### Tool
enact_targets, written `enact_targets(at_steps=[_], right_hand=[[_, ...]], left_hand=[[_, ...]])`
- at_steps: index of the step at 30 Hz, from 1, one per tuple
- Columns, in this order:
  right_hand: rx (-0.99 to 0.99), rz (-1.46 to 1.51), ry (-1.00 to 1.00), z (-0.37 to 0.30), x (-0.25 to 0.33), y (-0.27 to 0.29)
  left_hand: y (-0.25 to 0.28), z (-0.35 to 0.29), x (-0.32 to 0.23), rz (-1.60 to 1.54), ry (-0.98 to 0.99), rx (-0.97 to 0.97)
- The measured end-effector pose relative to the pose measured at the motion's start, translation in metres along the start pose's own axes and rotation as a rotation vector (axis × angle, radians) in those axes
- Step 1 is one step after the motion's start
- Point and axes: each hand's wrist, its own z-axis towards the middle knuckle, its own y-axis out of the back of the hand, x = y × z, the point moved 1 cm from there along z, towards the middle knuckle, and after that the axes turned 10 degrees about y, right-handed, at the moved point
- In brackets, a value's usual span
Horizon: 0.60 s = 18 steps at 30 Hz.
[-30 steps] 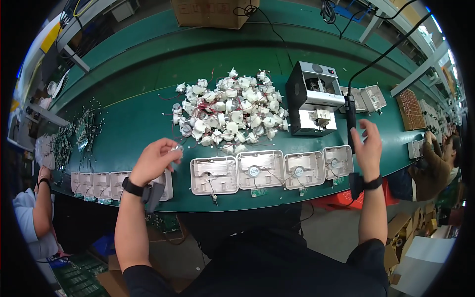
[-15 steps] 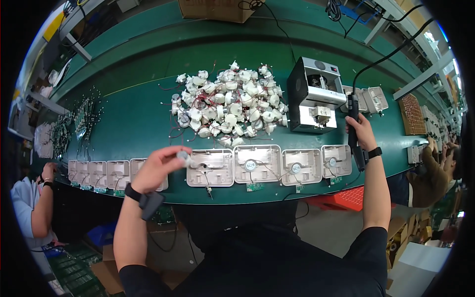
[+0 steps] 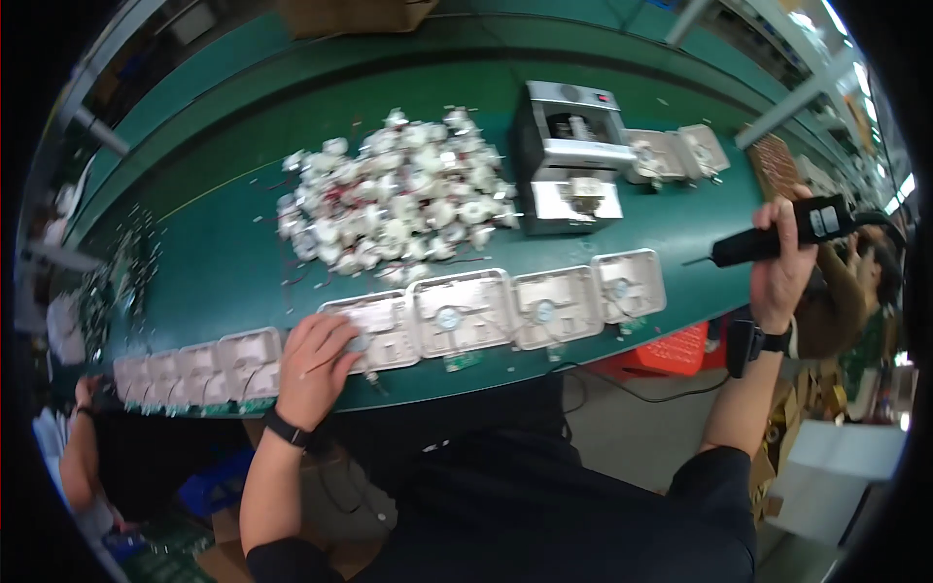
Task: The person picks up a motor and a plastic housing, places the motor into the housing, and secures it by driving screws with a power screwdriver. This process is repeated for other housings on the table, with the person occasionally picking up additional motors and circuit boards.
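Note:
My left hand (image 3: pixel 316 367) is closed on a small round motor (image 3: pixel 358 343), held at the left side of a white plastic housing (image 3: pixel 394 352). The fingers hide part of the motor and of the housing's left wall. Off to the right, above the table's edge, my right hand (image 3: pixel 780 267) grips a black electric screwdriver (image 3: pixel 758 245). Its thin bit points left, and its cable runs off to the right. To the right of my left hand, other open housings (image 3: pixel 498 330) stand in a row, each with a round grey disc inside.
A heap of white motor parts with red wires (image 3: pixel 398 194) covers the middle of the green table (image 3: pixel 224 243). A silver-and-black machine (image 3: pixel 573 155) stands right of it. More housings (image 3: pixel 199 377) line the left edge. Co-workers sit at both sides; a red crate (image 3: pixel 671 350) is below.
My left hand has brought the motor down to the housing. My right hand has swung the screwdriver outward, from upright to nearly level. The whole view has shifted and tilted.

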Motion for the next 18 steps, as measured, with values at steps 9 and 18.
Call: enact_targets(at_steps=[9,18], right_hand=[[0.087,0.247,0.069,-0.004,0.004,-0.067],[0.118,0.203,0.05,0.018,-0.044,-0.151]], left_hand=[[0.001,0.006,0.002,0.101,0.128,0.154],[-0.009,-0.013,-0.01,-0.203,0.44,-0.154]])
